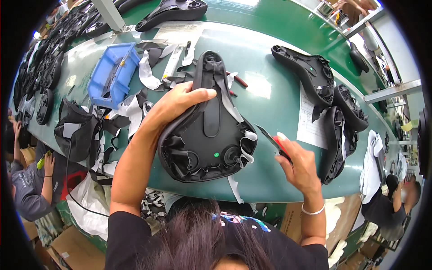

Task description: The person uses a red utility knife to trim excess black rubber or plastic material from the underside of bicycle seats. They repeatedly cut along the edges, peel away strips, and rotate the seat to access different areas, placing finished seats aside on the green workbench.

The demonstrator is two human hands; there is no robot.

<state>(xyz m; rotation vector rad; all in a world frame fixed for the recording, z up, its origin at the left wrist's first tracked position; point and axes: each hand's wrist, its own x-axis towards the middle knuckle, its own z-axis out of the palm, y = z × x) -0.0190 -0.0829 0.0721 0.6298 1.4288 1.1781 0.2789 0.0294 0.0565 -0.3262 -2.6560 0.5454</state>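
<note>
A black bicycle saddle point(198, 148) lies with its underside up in the middle of the table, nose pointing away from me. Its cover edge is folded over the rim, with loose grey-white strips along the right side. My left hand point(186, 100) grips the saddle near the nose, thumb on the underside. To the right of the saddle, my right hand point(297, 164) holds a red-handled utility knife point(272, 140), its blade angled up and left, apart from the saddle. A thin fabric strip point(235, 189) hangs over the table's near edge.
A blue bin point(112, 76) stands at the left among fabric scraps point(135, 112). Several more saddles point(310, 81) lie at the right over a printed sheet point(310, 123). Red-handled pliers point(237, 80) rest beyond the saddle. Co-workers sit at both sides; many saddles are piled far left.
</note>
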